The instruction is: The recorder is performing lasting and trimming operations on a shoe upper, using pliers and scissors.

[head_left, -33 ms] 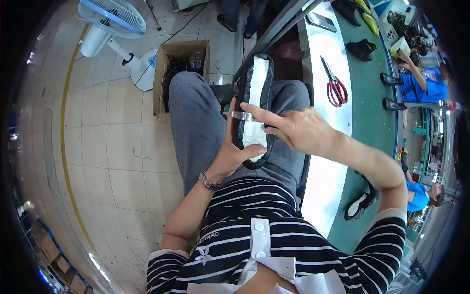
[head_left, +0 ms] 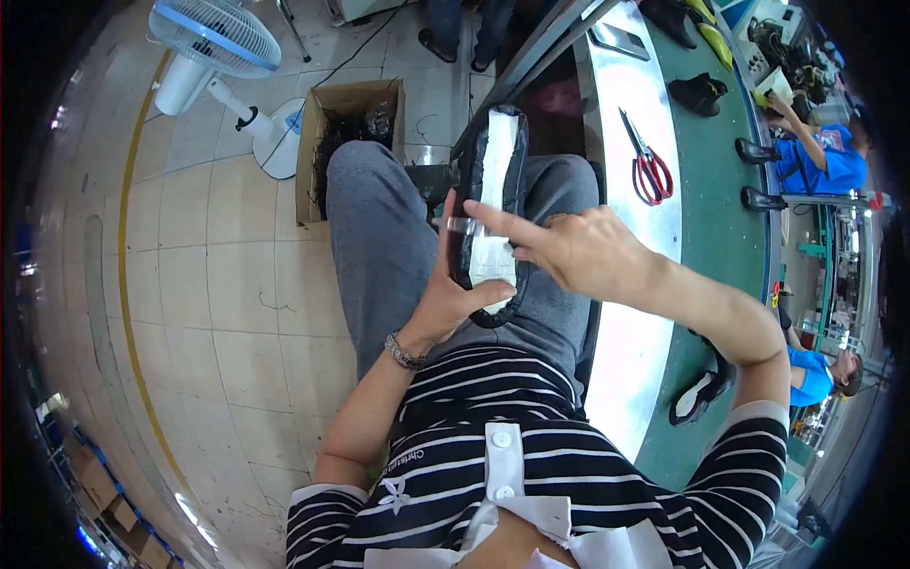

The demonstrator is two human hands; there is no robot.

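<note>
A black shoe upper (head_left: pixel 491 213) with a white sole-side insole lies bottom up over my lap, its toe pointing away from me. Wrapped round its near left side is my left hand (head_left: pixel 453 296), thumb pressed on the white insole by the heel. My right hand (head_left: pixel 559 244) reaches across the middle of the shoe from the right, forefinger stretched out and the other fingers curled. A short silvery, see-through-looking strip (head_left: pixel 463 226) lies across the shoe beneath that forefinger. What the curled right fingers hold is too small and blurred to name.
To my right runs a metal bench (head_left: pixel 626 256) with red-handled scissors (head_left: pixel 649 169) and a phone (head_left: pixel 619 40). Beyond it, a green conveyor belt (head_left: pixel 730 190) carries shoes (head_left: pixel 700 95). A cardboard box (head_left: pixel 351 90) and a fan (head_left: pixel 216 38) stand ahead left. Co-workers (head_left: pixel 829 161) sit at far right.
The silvery strip under my right forefinger looks more smeared, and that fingertip has shifted very slightly. My left hand and the shoe stay in place.
</note>
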